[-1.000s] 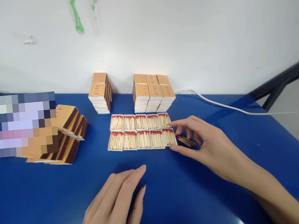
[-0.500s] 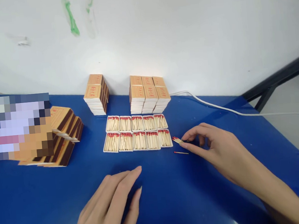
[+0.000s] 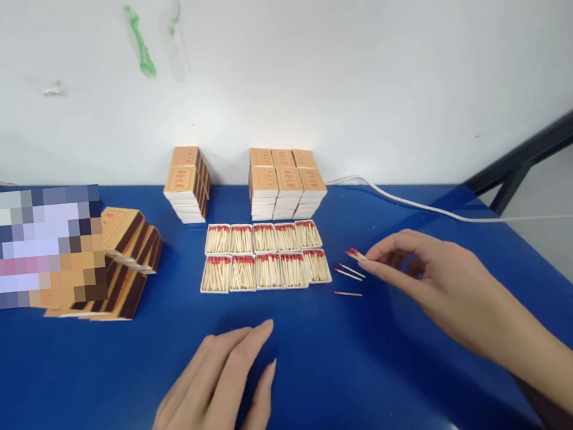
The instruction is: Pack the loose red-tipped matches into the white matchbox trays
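The right hand (image 3: 432, 276) pinches a few red-tipped wooden matches (image 3: 356, 254) just beside the open white trays (image 3: 265, 257) mid-table, left hand (image 3: 216, 395) flat and empty; that loose pinch could spill them among the strays (image 3: 348, 273).

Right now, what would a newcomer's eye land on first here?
Probably the block of open match trays, two rows of five with red heads, mid-table on the blue table. Just right of it, the right hand pinches a few matches, with three loose matches lying beside. The left hand rests flat in front; stacked matchboxes stand behind.
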`<action>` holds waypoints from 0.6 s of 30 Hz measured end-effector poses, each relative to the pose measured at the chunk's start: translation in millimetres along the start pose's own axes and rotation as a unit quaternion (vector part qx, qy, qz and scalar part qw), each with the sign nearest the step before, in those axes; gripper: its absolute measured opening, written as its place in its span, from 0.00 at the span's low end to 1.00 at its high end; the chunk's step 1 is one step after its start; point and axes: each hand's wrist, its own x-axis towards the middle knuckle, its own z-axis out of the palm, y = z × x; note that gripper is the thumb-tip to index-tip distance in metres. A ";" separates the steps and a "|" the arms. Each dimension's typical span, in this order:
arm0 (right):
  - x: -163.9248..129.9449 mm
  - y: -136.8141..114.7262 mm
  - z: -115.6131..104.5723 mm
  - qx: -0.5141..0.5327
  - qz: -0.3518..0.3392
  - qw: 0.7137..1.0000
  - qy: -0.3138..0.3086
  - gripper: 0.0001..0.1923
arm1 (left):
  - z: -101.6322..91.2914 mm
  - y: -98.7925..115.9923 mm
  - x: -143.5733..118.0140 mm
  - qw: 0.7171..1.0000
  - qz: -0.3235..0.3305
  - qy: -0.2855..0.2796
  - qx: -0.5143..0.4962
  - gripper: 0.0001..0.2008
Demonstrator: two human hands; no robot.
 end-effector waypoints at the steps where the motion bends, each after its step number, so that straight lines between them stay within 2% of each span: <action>1: 1.9 -6.2 0.0 0.005 0.008 1.000 0.004 0.23 | -0.2 -1.7 0.2 1.000 0.011 -0.001 0.000 0.19; 4: 12.4 -30.8 4.4 0.021 0.008 1.000 0.009 0.18 | -0.6 -6.1 0.8 0.999 0.037 -0.002 0.000 0.20; 7: 26.2 -54.8 15.9 0.003 -0.030 0.999 0.023 0.10 | 0.0 -8.6 0.1 0.999 0.040 -0.003 0.006 0.20; 9: 33.8 -65.1 26.8 -0.051 -0.078 0.995 0.030 0.07 | 1.1 -9.7 -1.5 0.999 0.044 -0.004 0.010 0.20; 14: 42.1 -73.7 54.9 -0.145 -0.145 0.977 0.063 0.09 | 4.4 -12.6 -6.2 0.998 0.050 -0.004 0.023 0.22; 18: 43.7 -77.6 65.3 -0.192 -0.176 0.962 0.079 0.13 | 4.2 -13.3 -8.2 0.999 0.049 -0.005 0.024 0.22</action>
